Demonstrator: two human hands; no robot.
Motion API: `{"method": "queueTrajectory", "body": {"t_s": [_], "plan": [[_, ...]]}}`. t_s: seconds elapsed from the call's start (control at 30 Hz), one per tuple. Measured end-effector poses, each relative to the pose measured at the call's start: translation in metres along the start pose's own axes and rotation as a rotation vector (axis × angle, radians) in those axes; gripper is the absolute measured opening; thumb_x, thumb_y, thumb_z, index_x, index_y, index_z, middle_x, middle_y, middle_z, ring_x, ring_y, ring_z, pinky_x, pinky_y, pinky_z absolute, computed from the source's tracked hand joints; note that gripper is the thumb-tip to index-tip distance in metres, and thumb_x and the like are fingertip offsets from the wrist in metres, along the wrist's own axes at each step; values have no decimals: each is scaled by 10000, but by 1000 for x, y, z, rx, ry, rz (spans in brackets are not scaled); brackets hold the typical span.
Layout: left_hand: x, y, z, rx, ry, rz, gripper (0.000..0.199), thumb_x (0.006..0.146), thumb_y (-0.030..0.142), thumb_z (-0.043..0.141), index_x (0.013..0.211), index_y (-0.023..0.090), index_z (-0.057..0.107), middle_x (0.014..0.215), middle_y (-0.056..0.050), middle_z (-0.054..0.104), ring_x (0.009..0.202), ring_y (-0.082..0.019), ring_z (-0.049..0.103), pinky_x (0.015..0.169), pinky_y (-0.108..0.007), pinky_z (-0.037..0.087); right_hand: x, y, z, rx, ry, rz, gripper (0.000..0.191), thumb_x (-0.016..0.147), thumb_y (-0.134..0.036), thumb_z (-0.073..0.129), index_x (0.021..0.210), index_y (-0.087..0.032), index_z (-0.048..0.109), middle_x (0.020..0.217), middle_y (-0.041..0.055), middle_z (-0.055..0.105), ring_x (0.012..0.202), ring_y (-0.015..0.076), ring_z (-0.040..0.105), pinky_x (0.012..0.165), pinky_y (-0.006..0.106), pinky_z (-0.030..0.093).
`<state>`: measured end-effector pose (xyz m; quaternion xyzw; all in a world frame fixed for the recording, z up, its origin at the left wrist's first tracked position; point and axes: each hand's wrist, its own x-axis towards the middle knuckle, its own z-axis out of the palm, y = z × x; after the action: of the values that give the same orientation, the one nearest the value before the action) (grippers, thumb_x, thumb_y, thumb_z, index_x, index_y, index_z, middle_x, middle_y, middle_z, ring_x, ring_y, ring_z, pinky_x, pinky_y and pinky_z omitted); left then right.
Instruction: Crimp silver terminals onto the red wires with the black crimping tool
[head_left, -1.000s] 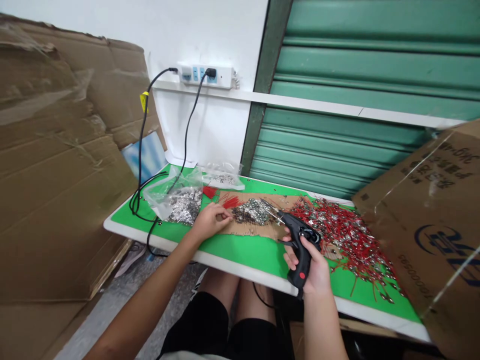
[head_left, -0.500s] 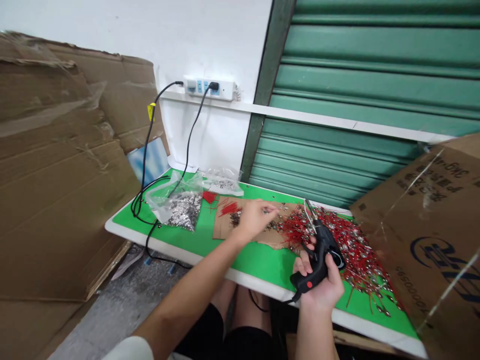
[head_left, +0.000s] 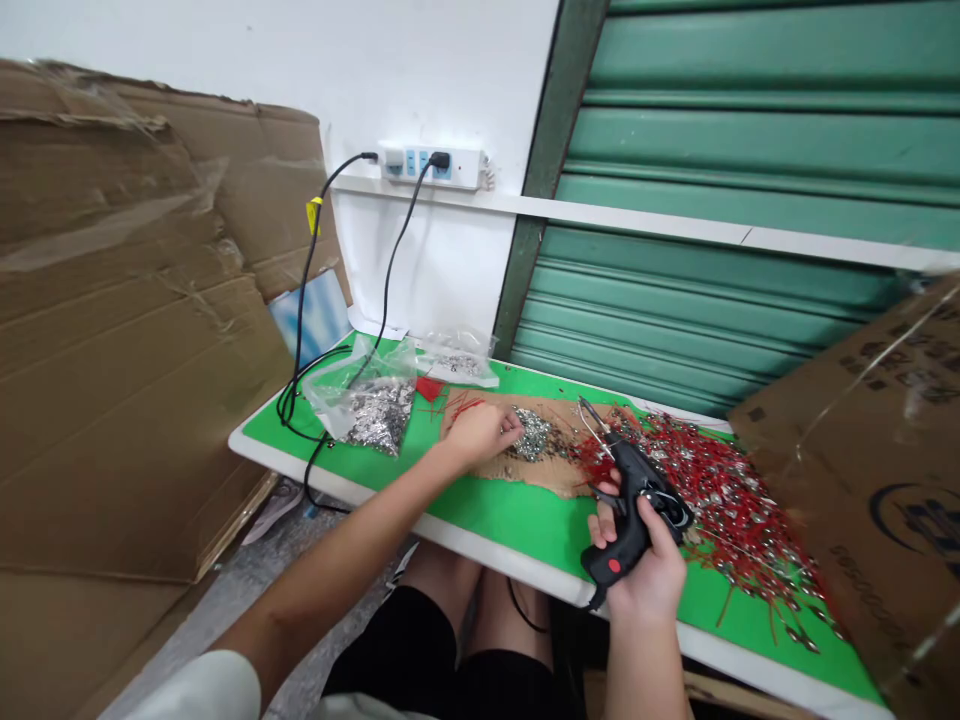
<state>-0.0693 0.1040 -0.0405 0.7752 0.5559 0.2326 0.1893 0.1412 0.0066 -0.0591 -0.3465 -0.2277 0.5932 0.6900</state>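
Observation:
My left hand (head_left: 484, 434) is over the cardboard sheet (head_left: 555, 480), its fingers pinched together beside a pile of small silvery parts (head_left: 531, 434). Whatever those fingertips hold is too small to make out. In my right hand (head_left: 646, 562) is a black soldering gun (head_left: 634, 500), its metal tip pointing up and left above the sheet's right part. Red wires with shiny metal ends (head_left: 720, 490) lie heaped right of the gun. Short red wires (head_left: 461, 408) are partly hidden behind my left hand.
Two clear bags of metal parts (head_left: 379, 415) (head_left: 457, 362) lie on the green table (head_left: 517, 520). Black cords run from a wall power strip (head_left: 469, 168). Large cardboard boxes (head_left: 135, 350) (head_left: 862, 450) flank the table.
My left hand has moved left, from above the silvery pile to its left side, uncovering the pile. The soldering gun's tip has shifted slightly left, and the view has shifted a little.

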Motion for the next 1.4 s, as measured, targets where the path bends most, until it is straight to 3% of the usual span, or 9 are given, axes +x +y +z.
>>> {"method": "queueTrajectory", "body": {"t_s": [0.2,0.37,0.5,0.7,0.87,1.4], "plan": [[-6,-22,-9,176,11,95,283,807,266,599,1066,240,710,885,-28,725,863,-198,650,804,-280,493,1,2,1,-23,-12,58,269,713,-325,723,933,-171,710,840,58,698,438,73,405,378,218,368],[-7,-21,1,213,36,53,215,832,308,583,970,263,742,985,-30,732,926,-208,651,802,-283,491,1,1,2,-37,-18,60,242,730,-324,710,919,-173,701,840,61,701,434,75,399,373,220,364],[-4,-20,3,193,24,36,190,849,288,561,863,249,746,935,-23,733,901,-200,653,779,-275,484,1,1,1,-41,-35,62,235,743,-323,697,927,-176,697,851,66,701,441,77,408,375,220,371],[-6,-20,-4,200,72,56,218,814,271,591,980,227,726,928,-53,720,882,-208,647,779,-278,498,1,0,1,-51,-50,58,283,735,-332,712,978,-188,689,835,56,699,433,72,419,371,213,386],[-8,-23,-7,206,27,100,252,791,179,557,941,252,746,1016,-33,723,919,-204,652,827,-283,503,2,1,2,-53,-47,51,278,735,-330,713,968,-182,687,833,58,696,432,74,417,367,218,384],[15,-32,-7,241,-26,175,213,851,309,563,904,203,739,930,-81,734,886,-222,669,818,-297,498,3,1,2,-51,-54,65,232,741,-325,706,920,-180,692,838,56,691,439,77,406,379,226,369]]}}
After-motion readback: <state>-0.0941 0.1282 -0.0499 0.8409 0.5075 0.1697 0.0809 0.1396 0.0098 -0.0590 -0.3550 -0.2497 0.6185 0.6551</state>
